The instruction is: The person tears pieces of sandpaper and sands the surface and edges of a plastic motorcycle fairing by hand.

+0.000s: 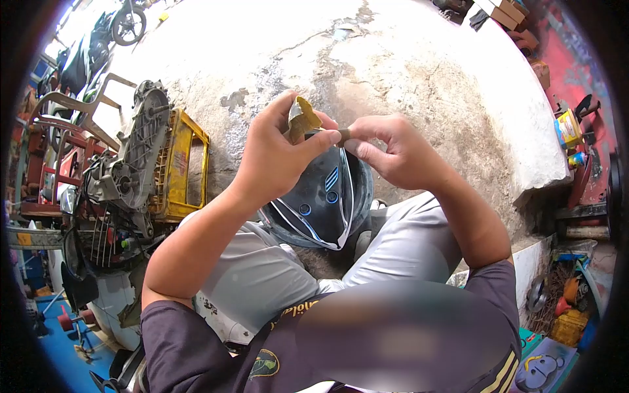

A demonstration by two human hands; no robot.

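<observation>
Your left hand (272, 154) holds a jagged yellowish piece (304, 119) in curled fingers, your right hand (409, 154) pinches a small brownish bit (344, 135) shut, both above the black panel (316, 203); handling looks underway, how much remains unclear

Room to pass lies ahead over the stained, pale concrete floor (413, 85); 1 glossy black panel (313, 190) blocks below, 1 yellow plastic crate (178, 211) left.

Dark short-sleeved shirt (190, 344) with yellow lettering, a yellow-edged badge and pale stripes; light grey trousers (255, 275) below the shirt.
</observation>
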